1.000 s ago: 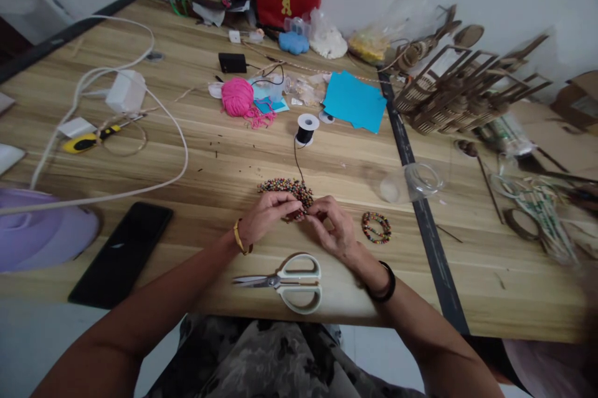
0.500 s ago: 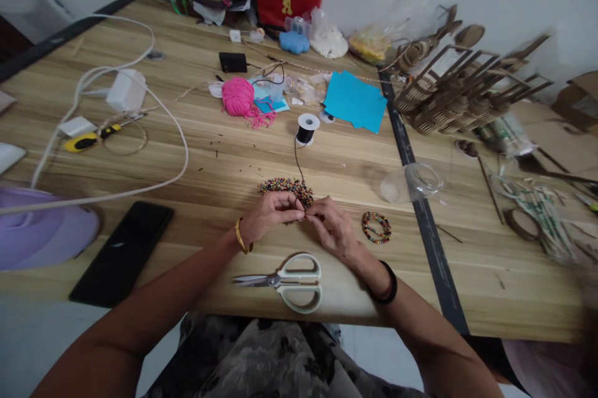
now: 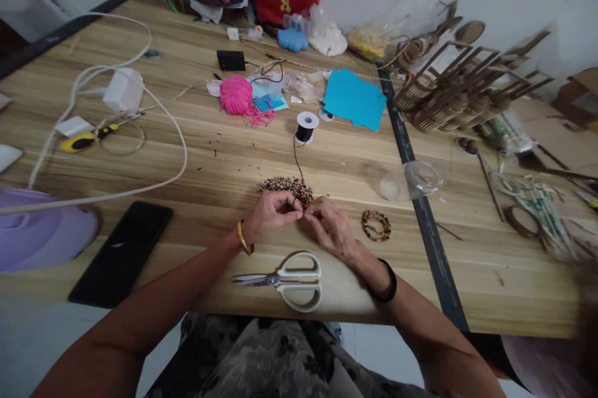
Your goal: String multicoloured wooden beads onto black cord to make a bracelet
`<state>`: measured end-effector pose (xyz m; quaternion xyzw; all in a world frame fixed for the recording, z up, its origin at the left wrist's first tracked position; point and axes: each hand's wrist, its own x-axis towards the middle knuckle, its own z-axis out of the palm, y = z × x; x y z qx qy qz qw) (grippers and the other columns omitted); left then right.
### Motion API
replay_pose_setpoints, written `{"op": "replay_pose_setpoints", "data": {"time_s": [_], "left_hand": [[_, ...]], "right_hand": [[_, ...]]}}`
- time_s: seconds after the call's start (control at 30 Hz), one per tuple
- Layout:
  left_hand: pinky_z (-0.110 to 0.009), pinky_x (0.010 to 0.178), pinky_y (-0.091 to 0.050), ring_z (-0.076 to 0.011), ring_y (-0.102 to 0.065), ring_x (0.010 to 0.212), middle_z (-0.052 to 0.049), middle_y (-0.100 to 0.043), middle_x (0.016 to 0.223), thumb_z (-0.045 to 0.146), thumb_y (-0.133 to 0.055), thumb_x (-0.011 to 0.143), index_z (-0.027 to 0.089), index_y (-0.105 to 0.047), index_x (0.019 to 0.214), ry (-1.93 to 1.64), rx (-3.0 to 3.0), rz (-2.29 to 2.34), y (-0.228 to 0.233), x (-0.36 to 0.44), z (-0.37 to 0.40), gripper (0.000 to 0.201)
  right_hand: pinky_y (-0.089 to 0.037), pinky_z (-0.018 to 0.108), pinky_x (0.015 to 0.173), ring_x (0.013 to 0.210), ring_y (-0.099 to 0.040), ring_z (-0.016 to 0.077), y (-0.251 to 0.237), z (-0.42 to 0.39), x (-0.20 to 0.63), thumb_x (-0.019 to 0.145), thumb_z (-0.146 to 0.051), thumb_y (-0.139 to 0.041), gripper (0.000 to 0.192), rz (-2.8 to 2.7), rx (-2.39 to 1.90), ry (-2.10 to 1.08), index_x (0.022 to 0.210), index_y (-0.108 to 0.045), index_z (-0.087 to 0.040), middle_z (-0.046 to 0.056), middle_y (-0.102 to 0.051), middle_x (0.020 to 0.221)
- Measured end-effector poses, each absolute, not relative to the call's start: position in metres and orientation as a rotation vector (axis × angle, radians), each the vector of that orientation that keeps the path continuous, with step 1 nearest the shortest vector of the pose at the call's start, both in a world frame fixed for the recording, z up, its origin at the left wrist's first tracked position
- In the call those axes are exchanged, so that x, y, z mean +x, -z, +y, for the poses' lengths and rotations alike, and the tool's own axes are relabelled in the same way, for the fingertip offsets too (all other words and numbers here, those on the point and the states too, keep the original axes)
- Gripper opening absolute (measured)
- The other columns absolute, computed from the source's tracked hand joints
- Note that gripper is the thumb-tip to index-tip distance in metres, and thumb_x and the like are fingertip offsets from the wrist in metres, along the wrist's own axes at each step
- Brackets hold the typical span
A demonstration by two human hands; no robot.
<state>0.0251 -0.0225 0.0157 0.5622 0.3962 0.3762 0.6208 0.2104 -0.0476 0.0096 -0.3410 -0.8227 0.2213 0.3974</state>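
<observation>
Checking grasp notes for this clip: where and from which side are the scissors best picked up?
By the white loop handles of the scissors, from the right: the loops face the right hand, the shut blades point left, and they lie flat near the table edge.

Head camera, looking forward-down over table (image 3: pixel 196 155), near.

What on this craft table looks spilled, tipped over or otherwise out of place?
A clear cup lies on its side right of the bead pile. Small dark specks are scattered over the table left of the cord spool. Nothing looks damaged.
</observation>
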Motion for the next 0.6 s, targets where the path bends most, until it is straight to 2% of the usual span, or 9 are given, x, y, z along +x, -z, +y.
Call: {"op": "replay_pose_setpoints", "data": {"time_s": [0.27,0.6], "left_hand": [[-0.02,0.061,-0.046,-0.0091,-0.058,0.062,-0.003,-0.067,0.07,0.018,-0.073,0.064,0.011,-0.063,0.068,-0.851,1.308,0.925,-0.014,0.0248,-0.0226,0.014],[-0.021,0.059,-0.043,-0.0093,-0.055,0.061,-0.002,-0.065,0.069,0.023,-0.075,0.066,0.011,-0.064,0.073,-0.832,1.276,0.936,-0.0164,0.023,-0.0226,0.018]], "right_hand": [[-0.042,0.028,0.064,0.071,-0.051,0.0151,-0.0107,-0.0486,0.2091,0.096,-0.021,-0.046,0.011,-2.019,-0.906,-0.705,0.087,-0.051,-0.019,0.003,-0.054,0.078],[-0.044,0.028,0.066,0.072,-0.053,0.0149,-0.0134,-0.0483,0.2088,0.094,-0.02,-0.05,0.008,-1.975,-0.895,-0.731,0.086,-0.053,-0.019,0.003,-0.055,0.078]]}}
